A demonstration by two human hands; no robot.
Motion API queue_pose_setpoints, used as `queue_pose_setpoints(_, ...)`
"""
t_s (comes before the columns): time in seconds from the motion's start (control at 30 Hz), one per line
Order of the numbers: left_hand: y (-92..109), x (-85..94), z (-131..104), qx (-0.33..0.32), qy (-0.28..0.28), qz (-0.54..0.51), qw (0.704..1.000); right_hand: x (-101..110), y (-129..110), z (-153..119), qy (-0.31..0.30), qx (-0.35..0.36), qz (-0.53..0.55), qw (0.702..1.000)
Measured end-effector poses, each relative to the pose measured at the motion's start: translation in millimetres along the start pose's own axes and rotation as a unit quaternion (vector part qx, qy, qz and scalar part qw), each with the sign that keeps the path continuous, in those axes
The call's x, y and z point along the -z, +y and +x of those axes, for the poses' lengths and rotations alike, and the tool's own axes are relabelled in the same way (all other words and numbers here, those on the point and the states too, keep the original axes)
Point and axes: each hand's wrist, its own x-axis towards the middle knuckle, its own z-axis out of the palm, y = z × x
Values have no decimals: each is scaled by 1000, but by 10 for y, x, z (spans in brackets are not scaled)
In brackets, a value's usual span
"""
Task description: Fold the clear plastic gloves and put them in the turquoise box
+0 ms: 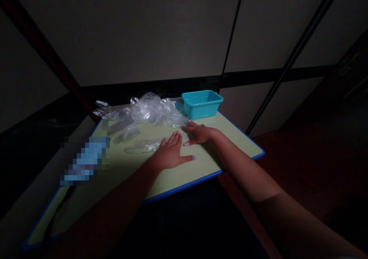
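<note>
A thin clear plastic piece, which looks like a disposable glove (143,146), is spread on the table. My left hand (171,154) lies flat over its right part, fingers extended and thumb out to the side. Just to the right, my right hand (199,133) reaches across with its fingers stretched out and apart, palm down, close to the tabletop. Whether plastic lies under the right palm is hidden. Behind both hands is a crumpled heap of similar clear plastic gloves (152,111), loosely piled, with some pieces trailing to the left.
A turquoise rectangular basin (202,110) stands at the table's back right, touching or close to the plastic heap. The pale yellow table (184,178) has a blue edge. A blurred blue object (89,161) is at its left side. Dark-trimmed cabinet panels (161,33) rise behind.
</note>
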Motion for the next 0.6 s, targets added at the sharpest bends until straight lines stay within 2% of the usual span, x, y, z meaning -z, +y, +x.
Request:
queue_pose_setpoints(0.23, 7, 53, -41, -18, -16, 0, 1000, 45, 140, -14, -25, -5, -12, 1000)
queue_pose_setpoints(0.37, 17, 76, -61, -19, -19, 6, 1000, 19, 180, 27, -8, 34, 0, 999)
queue_pose_setpoints(0.43, 19, 71, -57, -14, -12, 10, 1000, -1, 149, 48, 8, 49, 5, 999)
queue_pose_setpoints(0.6, 16, 31, -28, 5, 0, 22, 1000, -47, -31, 25, 11, 18, 6, 1000)
